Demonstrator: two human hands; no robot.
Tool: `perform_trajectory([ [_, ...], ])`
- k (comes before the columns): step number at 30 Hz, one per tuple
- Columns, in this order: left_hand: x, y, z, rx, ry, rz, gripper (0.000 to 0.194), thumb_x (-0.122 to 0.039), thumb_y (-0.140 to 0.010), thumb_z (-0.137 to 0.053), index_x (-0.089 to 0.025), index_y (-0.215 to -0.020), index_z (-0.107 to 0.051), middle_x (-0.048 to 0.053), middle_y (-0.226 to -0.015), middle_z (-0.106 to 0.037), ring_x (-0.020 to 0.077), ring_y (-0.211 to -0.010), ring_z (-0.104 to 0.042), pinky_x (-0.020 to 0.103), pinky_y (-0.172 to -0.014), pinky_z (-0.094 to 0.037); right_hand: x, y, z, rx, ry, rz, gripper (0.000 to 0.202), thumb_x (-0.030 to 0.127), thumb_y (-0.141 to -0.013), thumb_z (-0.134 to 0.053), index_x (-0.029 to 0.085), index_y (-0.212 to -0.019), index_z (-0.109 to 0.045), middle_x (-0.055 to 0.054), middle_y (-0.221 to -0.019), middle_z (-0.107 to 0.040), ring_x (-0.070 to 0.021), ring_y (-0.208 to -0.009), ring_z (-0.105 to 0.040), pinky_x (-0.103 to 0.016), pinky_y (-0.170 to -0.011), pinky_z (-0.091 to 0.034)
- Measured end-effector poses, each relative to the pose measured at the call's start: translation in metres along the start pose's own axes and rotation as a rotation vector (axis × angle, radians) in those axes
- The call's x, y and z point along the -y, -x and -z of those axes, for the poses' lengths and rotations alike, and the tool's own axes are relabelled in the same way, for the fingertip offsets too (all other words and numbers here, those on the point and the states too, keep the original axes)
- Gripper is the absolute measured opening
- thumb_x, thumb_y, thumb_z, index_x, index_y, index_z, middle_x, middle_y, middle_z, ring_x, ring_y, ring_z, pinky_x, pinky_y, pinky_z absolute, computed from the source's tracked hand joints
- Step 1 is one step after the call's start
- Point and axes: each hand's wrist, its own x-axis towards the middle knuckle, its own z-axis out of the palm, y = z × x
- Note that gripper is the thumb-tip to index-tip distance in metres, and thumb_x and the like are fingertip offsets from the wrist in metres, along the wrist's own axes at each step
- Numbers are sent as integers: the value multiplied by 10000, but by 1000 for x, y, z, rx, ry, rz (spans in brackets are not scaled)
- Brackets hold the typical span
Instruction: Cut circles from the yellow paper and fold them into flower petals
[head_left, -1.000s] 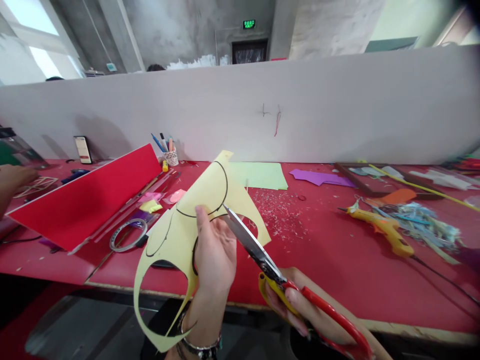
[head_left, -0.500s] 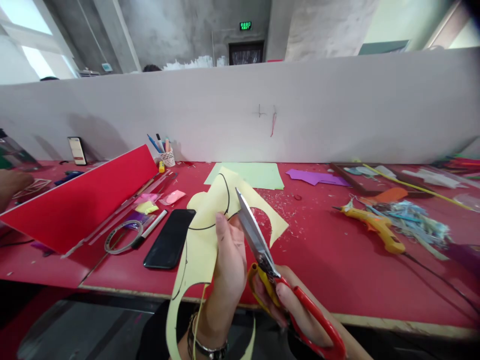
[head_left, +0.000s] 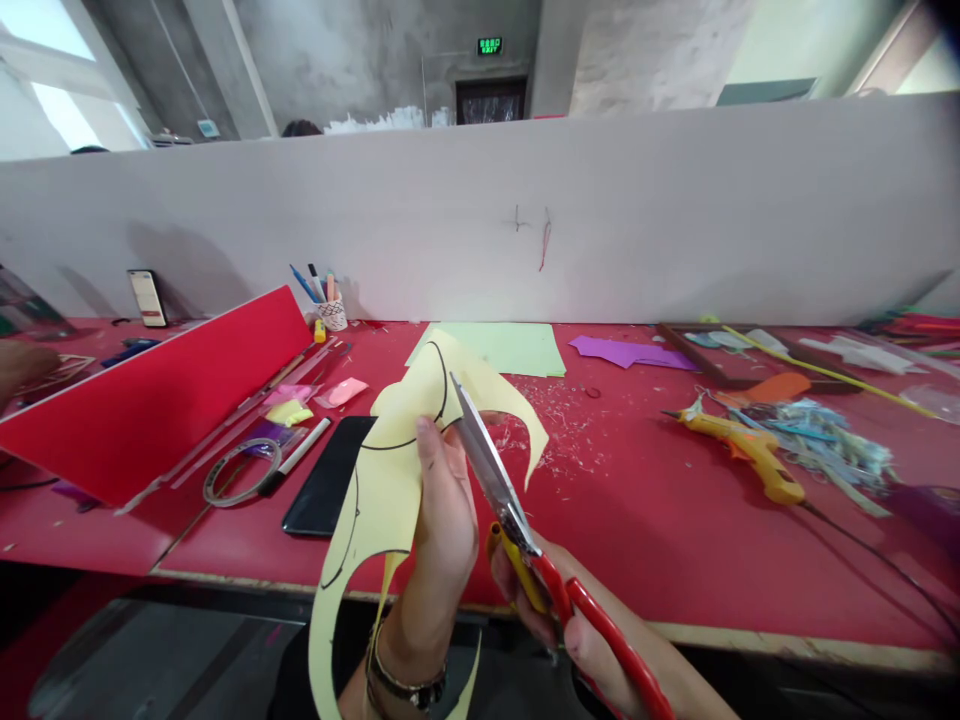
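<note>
My left hand (head_left: 448, 500) pinches a sheet of pale yellow paper (head_left: 390, 500) marked with curved black lines. Rounded cut-outs leave a long strip of it curling down past my wrist. In my right hand (head_left: 555, 600) is a pair of scissors (head_left: 491, 465) with red and yellow handles. Its blades point up and away, against the paper's cut edge just right of my left thumb; they look nearly closed. The lower blade is partly hidden.
A black phone (head_left: 328, 480) and a marker (head_left: 300, 452) lie left, beside a propped red board (head_left: 165, 400). Green sheets (head_left: 499, 348) lie behind. A yellow glue gun (head_left: 742, 450) with its cord lies right. A person's hand (head_left: 22, 365) shows far left. A white partition (head_left: 420, 220) stands at the back.
Both hands have shifted slightly left with the paper and scissors. The paper's right corner has bent downward. The scissor blades and handles have come closer together.
</note>
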Motion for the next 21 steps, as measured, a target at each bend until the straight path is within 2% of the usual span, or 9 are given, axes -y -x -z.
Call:
perform_trajectory([
  [6,1,2,2,-13,-81,-112,531,-683,-765,-432,-221,-640,-661,21,-659,-670,188,-740,-651,312,-797,-485,-3,-1,-5,-44,-67,-33,632,701,-785,-435,220,-1191,-491,-84,-932,-511,-184,-700,-468,-278,-546,-436],
  [12,-4,0,5,-17,-88,-216,475,-609,-818,-430,-239,-626,-657,6,-683,-658,174,-785,-634,270,-770,-470,-2,1,-6,-10,-53,-47,658,713,-760,-465,218,-1194,-481,-78,-914,-521,-181,-689,-492,-273,-563,-457],
  [17,-2,4,6,-23,-122,-170,506,-623,-822,-405,-229,-644,-668,10,-697,-669,175,-786,-635,272,-758,-471,-6,3,-8,-58,-35,-63,636,703,-773,-460,209,-1172,-476,-88,-931,-529,-199,-748,-510,-283,-616,-473],
  [21,-1,10,2,1,-136,-123,511,-601,-847,-371,-231,-654,-665,12,-620,-647,185,-738,-634,292,-781,-462,-4,-2,-11,-61,-16,-37,581,687,-804,-420,206,-1126,-480,-47,-806,-506,-143,-567,-429,-249,-482,-408],
])
